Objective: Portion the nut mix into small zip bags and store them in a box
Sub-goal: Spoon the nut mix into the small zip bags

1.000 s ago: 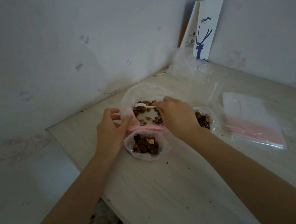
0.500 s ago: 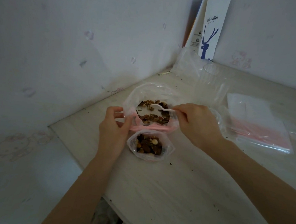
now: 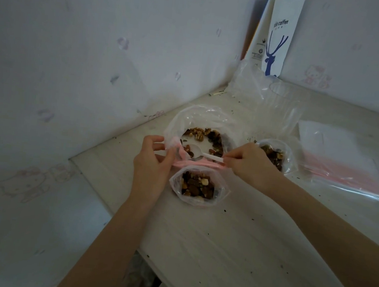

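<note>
A large clear bag of nut mix (image 3: 203, 121) with a pink zip rim stands open on the table. My left hand (image 3: 152, 163) pinches its rim at the left. My right hand (image 3: 249, 165) pinches the handle of a white plastic spoon (image 3: 200, 152), whose bowl lies inside the large bag among the nuts. In front of it stands a small zip bag (image 3: 199, 187) holding nuts, mouth open. A second small filled bag (image 3: 274, 153) sits to the right, partly behind my right hand.
A stack of flat empty zip bags (image 3: 343, 164) with pink strips lies at the right. Crumpled clear plastic (image 3: 265, 97) and a white paper coffee bag (image 3: 278, 33) stand in the corner by the wall. The table edge (image 3: 107, 200) drops off at the left. Crumbs dot the tabletop.
My right hand has drawn back to the right, out of the large bag, still holding the spoon. The second small bag shows again. My left hand has stayed on the rim.
</note>
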